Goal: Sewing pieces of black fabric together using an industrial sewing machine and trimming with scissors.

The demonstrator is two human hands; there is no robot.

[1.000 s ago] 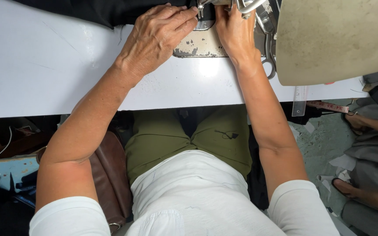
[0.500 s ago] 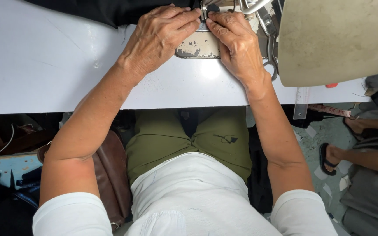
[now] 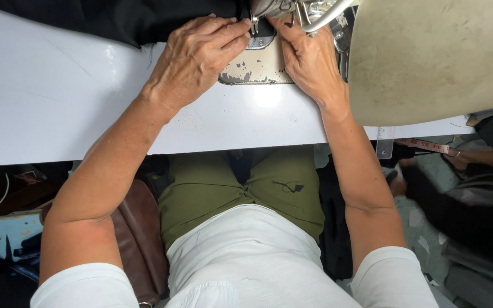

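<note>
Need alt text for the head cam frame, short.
Seen from above, a seated person's left hand and right hand press black fabric flat beside the presser foot of a sewing machine on a white table. Olive trousers and a white shirt show below.

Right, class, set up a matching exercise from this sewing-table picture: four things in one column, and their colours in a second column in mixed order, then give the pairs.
Things:
1. fabric under the left hand
2. table
3. trousers
4. bag by the left leg

Colours:
A. brown
B. black
C. olive green
D. white

Pairs: 1-B, 2-D, 3-C, 4-A
</note>
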